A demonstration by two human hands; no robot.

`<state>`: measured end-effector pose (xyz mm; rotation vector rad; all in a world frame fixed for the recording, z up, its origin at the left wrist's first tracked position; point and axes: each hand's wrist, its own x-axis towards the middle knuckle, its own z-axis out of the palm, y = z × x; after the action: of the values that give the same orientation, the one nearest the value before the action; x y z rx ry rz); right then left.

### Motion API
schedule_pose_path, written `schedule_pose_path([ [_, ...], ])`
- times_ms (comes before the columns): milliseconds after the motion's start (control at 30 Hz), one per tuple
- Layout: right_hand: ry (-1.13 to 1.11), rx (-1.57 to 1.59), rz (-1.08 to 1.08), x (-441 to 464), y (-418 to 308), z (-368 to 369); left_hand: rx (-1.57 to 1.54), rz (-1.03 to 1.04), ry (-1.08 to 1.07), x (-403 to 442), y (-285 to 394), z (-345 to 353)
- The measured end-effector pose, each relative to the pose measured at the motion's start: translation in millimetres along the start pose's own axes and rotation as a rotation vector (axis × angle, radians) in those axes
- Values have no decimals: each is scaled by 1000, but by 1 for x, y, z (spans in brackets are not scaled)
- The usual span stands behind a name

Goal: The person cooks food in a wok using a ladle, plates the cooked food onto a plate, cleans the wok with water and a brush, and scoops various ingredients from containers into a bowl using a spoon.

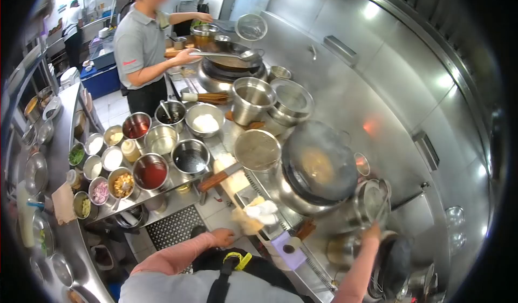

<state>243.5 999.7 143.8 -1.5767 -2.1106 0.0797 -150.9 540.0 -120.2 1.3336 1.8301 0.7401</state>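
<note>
My right hand (pixel 371 232) is closed around the long handle of a ladle (pixel 382 206), at the right side of the stove. The ladle's head leans over a metal pot (pixel 371 198). A black wok (pixel 318 163) with something yellowish at its bottom sits on the burner ahead, and steam blurs it. Close to my waist, my left hand (pixel 221 237) hangs in front of the counter edge, holding nothing that I can see, its fingers loosely extended. Nearest to it is a crumpled white and tan cloth (pixel 261 211). A round strainer (pixel 258 149) with a wooden handle lies left of the wok.
Steel pots of sauce (pixel 150 172) and small containers of chopped ingredients (pixel 100 191) crowd the left counter. A co-worker (pixel 143 49) stands at another wok (pixel 232 57), holding a ladle and a strainer. A tall steel pot (pixel 252 98) stands between the two woks. A perforated black mat (pixel 174 227) covers some floor.
</note>
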Motion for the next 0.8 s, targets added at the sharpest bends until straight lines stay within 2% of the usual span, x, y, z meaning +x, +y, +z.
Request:
schedule_pose_path([
  [33, -27, -33, 32, 27, 25, 13, -19, -35, 38, -16, 9, -24],
  [67, -137, 118, 135, 56, 53, 22, -39, -70, 74, -35, 20, -48],
  [100, -337, 481, 580, 69, 32, 3, -59, -106, 105, -49, 25, -69],
  [133, -475, 611, 662, 95, 62, 6, -37, -77, 126, -60, 22, -87],
  [167, -435, 565, 679, 82, 50, -5, -23, -47, 147, -69, 16, -101],
  [233, -141, 264, 394, 61, 27, -9, -29, 61, 219, -89, 25, -137],
  [267, 11, 148, 235, 49, 10, -9, -34, 47, 239, -96, 30, -158],
  [300, 116, 149, 131, 31, -21, -15, -53, 17, 294, -100, 33, -174],
  [367, 171, 392, 45, -6, -101, -37, -76, 17, 479, -106, 55, -222],
  [433, 85, 764, 68, -45, -181, -61, -39, 104, 703, -99, 62, -264],
  [467, 14, 958, 102, -67, -223, -71, -123, 52, 740, -94, 64, -286],
  [567, -168, 1318, 155, -118, -318, -76, 35, 62, 918, -61, 33, -329],
  [633, -395, 1428, 136, -140, -351, -59, 207, 68, 985, -29, -5, -349],
  [700, -675, 1491, 224, -160, -383, -34, 328, -57, 906, -6, -20, -368],
  [733, -774, 1423, 252, -167, -399, -19, 389, -122, 863, 4, -28, -375],
  [800, -965, 1325, 277, -180, -434, 13, 202, -235, 957, 38, -62, -382],
])
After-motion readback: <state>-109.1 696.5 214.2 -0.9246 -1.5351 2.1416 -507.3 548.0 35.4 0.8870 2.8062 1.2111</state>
